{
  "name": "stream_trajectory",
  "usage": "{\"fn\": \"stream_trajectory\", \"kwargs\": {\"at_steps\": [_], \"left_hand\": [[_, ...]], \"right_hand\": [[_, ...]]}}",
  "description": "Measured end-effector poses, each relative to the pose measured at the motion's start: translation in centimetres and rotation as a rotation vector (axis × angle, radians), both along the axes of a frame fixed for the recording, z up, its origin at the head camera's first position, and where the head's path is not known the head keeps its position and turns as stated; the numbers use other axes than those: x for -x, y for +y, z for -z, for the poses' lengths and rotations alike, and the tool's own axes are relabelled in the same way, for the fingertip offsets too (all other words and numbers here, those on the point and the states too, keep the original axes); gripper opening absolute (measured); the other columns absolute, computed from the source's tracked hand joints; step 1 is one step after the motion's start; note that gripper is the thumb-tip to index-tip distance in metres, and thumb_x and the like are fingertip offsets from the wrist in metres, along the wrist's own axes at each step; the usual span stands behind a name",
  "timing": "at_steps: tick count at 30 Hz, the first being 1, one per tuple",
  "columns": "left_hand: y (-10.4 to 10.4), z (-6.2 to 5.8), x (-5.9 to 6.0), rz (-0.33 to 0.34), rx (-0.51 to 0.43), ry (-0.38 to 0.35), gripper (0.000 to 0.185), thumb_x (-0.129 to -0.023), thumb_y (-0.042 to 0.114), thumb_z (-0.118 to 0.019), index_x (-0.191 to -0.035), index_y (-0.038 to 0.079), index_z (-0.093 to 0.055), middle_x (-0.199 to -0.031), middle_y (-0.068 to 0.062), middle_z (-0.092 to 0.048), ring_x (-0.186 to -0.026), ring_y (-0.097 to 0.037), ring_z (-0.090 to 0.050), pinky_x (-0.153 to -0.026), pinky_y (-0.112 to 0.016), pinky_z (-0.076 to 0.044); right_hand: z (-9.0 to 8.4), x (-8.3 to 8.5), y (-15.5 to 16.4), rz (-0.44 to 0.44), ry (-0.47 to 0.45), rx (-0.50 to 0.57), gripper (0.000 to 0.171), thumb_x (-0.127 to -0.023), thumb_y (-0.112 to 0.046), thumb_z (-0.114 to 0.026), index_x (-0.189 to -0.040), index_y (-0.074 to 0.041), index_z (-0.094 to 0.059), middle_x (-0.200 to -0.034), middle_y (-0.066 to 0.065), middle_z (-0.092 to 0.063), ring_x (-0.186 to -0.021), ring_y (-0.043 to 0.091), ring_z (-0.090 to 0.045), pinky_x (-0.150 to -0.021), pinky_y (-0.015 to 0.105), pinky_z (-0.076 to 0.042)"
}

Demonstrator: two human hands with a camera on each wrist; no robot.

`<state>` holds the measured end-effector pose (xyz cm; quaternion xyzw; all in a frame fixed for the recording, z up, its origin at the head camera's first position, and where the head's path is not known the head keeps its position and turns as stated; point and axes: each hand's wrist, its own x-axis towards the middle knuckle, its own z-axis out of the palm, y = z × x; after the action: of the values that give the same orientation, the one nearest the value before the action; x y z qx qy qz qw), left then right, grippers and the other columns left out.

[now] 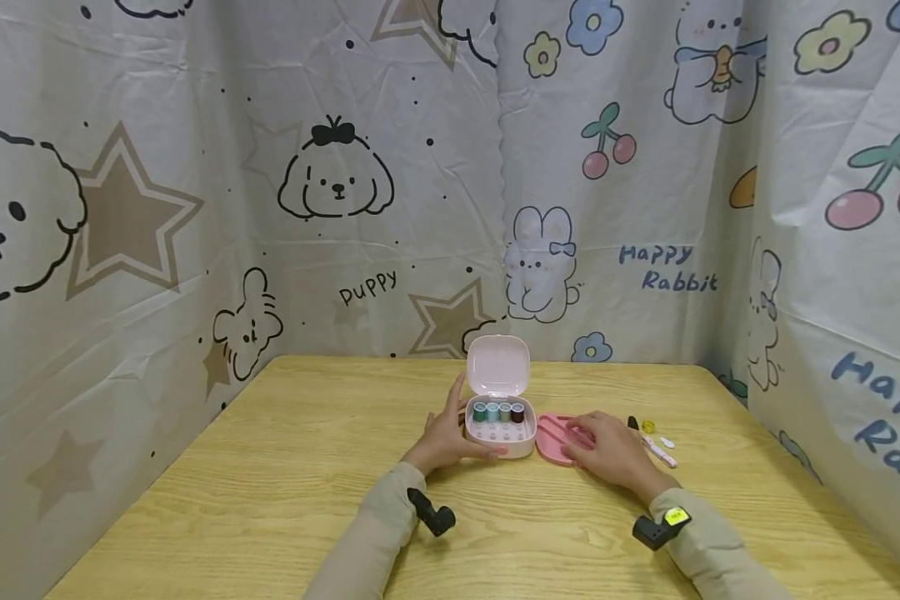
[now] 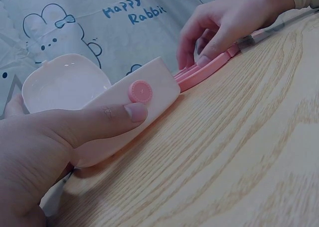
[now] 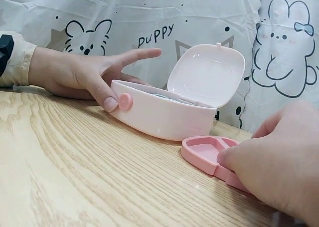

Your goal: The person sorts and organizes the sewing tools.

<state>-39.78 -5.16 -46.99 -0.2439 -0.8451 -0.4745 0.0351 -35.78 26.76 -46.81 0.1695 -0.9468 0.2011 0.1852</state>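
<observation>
Pink box (image 1: 499, 432): sits near the middle of the wooden table (image 1: 270, 467), its lid (image 1: 498, 365) swung up and back on the far side; four thread spools (image 1: 498, 411), green to dark red, line the far edge inside, with small white bits in front of them
Round clasp (image 2: 140, 92): a pink button on the near front wall of the box, just beside the left thumb tip
Left hand (image 1: 450, 437): steadies the box from its left side; thumb laid straight along the near front wall, forefinger reaching past the far left corner, fingers spread and not curled round anything
Pink tray (image 3: 212, 154): lies flat on the table just right of the box, close to it, though I cannot tell whether they touch; it has shallow divided wells
Right hand (image 1: 607, 448): rests on the tray with fingers bent down over it, the thumb tip against its near rim, as the right wrist view shows; whether it pinches the tray or only presses on it I cannot tell
Doing it well, in my judgement: keep the left thumb low on the wall, clear of the clasp and the opening, so the box does not slide; lift the tray level by its rim
Loose items (image 1: 656, 440): a yellow piece, a dark piece and pale slim pieces lie right of the tray; keep the wrist off them
</observation>
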Motion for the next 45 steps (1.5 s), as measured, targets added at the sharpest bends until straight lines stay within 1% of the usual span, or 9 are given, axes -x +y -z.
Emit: {"fn": "stream_trajectory", "kwargs": {"at_steps": [3, 6, 9, 17, 24, 31, 39, 45], "left_hand": [[-0.02, 0.0, -0.02, 0.003, -0.002, -0.001, 0.146, -0.066, 0.036, -0.101, -0.167, 0.027, 0.004, -0.159, -0.008, -0.044, -0.148, -0.032, -0.036, -0.116, -0.069, 0.009], [-0.05, -0.03, -0.05, 0.004, -0.004, -0.003, 0.145, -0.066, 0.036, -0.101, -0.167, 0.027, 0.003, -0.16, -0.008, -0.044, -0.148, -0.032, -0.036, -0.116, -0.069, 0.009], [-0.08, -0.08, -0.09, 0.006, -0.004, -0.005, 0.145, -0.066, 0.037, -0.101, -0.167, 0.028, 0.002, -0.16, -0.008, -0.044, -0.147, -0.03, -0.038, -0.116, -0.069, 0.01], [-0.17, -0.13, -0.13, 0.012, -0.003, -0.007, 0.145, -0.066, 0.037, -0.101, -0.167, 0.028, 0.003, -0.16, -0.009, -0.043, -0.144, -0.028, -0.042, -0.116, -0.069, 0.01], [-0.18, 0.02, 0.01, 0.01, 0.007, -0.002, 0.144, -0.066, 0.038, -0.1, -0.167, 0.029, 0.003, -0.16, -0.009, -0.043, -0.144, -0.028, -0.043, -0.116, -0.069, 0.009], [-0.09, 0.11, 0.09, 0.011, 0.004, 0.003, 0.144, -0.066, 0.037, -0.1, -0.166, 0.034, 0.004, -0.16, -0.007, -0.044, -0.142, -0.026, -0.045, -0.116, -0.069, 0.009], [-0.08, 0.04, 0.24, 0.016, -0.005, 0.009, 0.144, -0.067, 0.039, -0.1, -0.166, 0.035, 0.004, -0.159, -0.008, -0.044, -0.141, -0.028, -0.047, -0.116, -0.07, 0.009], [-0.17, 0.09, 0.29, 0.02, -0.005, 0.005, 0.146, -0.065, 0.04, -0.1, -0.166, 0.036, 0.005, -0.16, -0.006, -0.044, -0.143, -0.027, -0.044, -0.116, -0.07, 0.009]], "right_hand": [[0.05, -0.05, -0.04, -0.022, 0.017, 0.0, 0.037, -0.091, -0.036, -0.08, -0.117, -0.01, -0.076, -0.11, 0.007, -0.07, -0.093, 0.022, -0.062, -0.076, 0.043, -0.05], [0.01, -0.12, -0.12, -0.046, 0.022, 0.003, 0.031, -0.093, -0.031, -0.079, -0.114, -0.009, -0.077, -0.108, 0.007, -0.071, -0.093, 0.022, -0.062, -0.08, 0.045, -0.052], [-0.08, -0.22, -0.27, -0.045, 0.015, 0.002, 0.027, -0.094, -0.028, -0.078, -0.113, -0.009, -0.078, -0.107, 0.007, -0.071, -0.094, 0.024, -0.064, -0.083, 0.047, -0.053], [-0.2, -0.39, -0.57, -0.029, -0.002, -0.011, 0.02, -0.094, -0.026, -0.077, -0.106, -0.011, -0.08, -0.112, 0.011, -0.071, -0.108, 0.035, -0.066, -0.094, 0.057, -0.051], [-0.24, -0.46, -0.66, -0.033, 0.013, -0.022, 0.015, -0.094, -0.023, -0.077, -0.102, -0.011, -0.081, -0.11, 0.011, -0.072, -0.107, 0.035, -0.066, -0.094, 0.057, -0.051], [-0.05, -0.29, -0.57, -0.036, 0.032, -0.03, 0.014, -0.092, -0.021, -0.077, -0.101, -0.011, -0.082, -0.108, 0.01, -0.072, -0.106, 0.034, -0.067, -0.094, 0.057, -0.051], [-0.3, -0.27, -0.54, -0.021, 0.112, -0.024, 0.013, -0.091, -0.02, -0.078, -0.095, -0.009, -0.082, -0.103, 0.012, -0.073, -0.101, 0.036, -0.068, -0.089, 0.058, -0.051], [-0.18, -0.22, -0.6, -0.001, 0.141, -0.02, 0.011, -0.089, -0.02, -0.08, -0.093, -0.01, -0.082, -0.103, 0.012, -0.073, -0.1, 0.036, -0.069, -0.087, 0.058, -0.05]]}}
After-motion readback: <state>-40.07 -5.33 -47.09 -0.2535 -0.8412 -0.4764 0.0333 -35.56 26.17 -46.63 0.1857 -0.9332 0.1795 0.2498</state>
